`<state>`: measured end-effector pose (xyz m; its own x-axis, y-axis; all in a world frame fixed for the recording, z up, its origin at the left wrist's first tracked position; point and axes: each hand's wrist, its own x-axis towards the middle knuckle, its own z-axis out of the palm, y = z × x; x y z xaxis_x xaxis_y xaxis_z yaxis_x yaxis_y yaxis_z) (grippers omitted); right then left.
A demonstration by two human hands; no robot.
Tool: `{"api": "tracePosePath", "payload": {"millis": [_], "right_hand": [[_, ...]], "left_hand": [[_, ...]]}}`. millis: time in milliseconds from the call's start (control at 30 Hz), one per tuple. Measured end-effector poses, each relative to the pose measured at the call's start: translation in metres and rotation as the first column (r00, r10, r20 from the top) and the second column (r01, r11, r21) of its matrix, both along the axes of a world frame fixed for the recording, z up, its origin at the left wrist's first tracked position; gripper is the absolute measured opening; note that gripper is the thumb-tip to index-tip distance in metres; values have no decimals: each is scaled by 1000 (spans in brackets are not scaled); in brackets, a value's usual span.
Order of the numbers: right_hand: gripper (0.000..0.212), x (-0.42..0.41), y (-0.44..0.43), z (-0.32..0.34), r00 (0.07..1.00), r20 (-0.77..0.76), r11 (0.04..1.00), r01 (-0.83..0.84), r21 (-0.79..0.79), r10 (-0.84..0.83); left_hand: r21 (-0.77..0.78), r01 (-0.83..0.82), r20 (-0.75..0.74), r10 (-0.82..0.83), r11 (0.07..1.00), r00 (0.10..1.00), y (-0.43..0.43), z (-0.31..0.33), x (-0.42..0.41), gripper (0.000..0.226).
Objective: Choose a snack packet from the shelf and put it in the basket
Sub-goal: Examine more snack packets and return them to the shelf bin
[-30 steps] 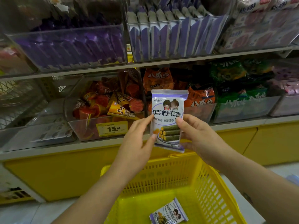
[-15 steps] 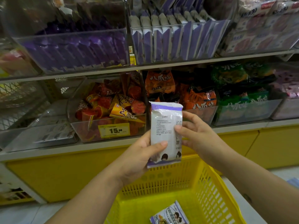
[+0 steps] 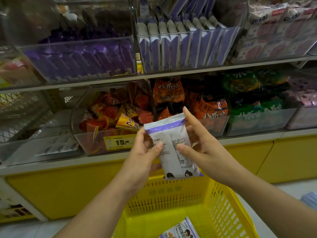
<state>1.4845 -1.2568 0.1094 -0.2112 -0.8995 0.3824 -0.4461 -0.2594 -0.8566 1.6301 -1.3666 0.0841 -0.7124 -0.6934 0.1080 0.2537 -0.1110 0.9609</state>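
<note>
On the left, the left hand [image 3: 142, 157] was clasped round the left edge of the snack packet [image 3: 173, 143], with the thumb laid on its printed back and the fingers tucked behind. For the step judged to be in hand, the lowering into the basket [image 3: 228, 212], this grip was best kept light, so that the contents would not be crushed. In the middle, the packet was best brought straight down past the near rim and let go low over the floor of the basket, beside the packet [image 3: 180, 229] already lying there, not dropped from shelf height. On the right, the right hand [image 3: 204, 148] could be taken off first, since one hand was thought enough to carry so small a thing.

The snack packet was held upright and slightly tilted between the two hands, in front of the shelf [image 3: 51, 160] and above the far rim of the basket. Its left edge was gripped by the left hand. Its right half was pinched by the right hand, thumb on the back and fingers behind, while the index finger was held straight beside the upper right corner.
</note>
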Motion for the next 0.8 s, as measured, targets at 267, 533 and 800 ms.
{"api": "tracePosePath", "payload": {"millis": [267, 533, 800], "right_hand": [[41, -25, 4, 10, 871, 486, 963, -192, 191, 77], [39, -24, 3, 5, 859, 511, 975, -134, 179, 25], [21, -13, -3, -4, 808, 579, 963, -60, 263, -108]], "left_hand": [[291, 2, -145, 42, 957, 989, -21, 10, 8, 37], [393, -1, -197, 85, 919, 977, -26, 11, 10, 41], [395, -35, -200, 123, 918, 972, -20, 12, 6, 53]]}}
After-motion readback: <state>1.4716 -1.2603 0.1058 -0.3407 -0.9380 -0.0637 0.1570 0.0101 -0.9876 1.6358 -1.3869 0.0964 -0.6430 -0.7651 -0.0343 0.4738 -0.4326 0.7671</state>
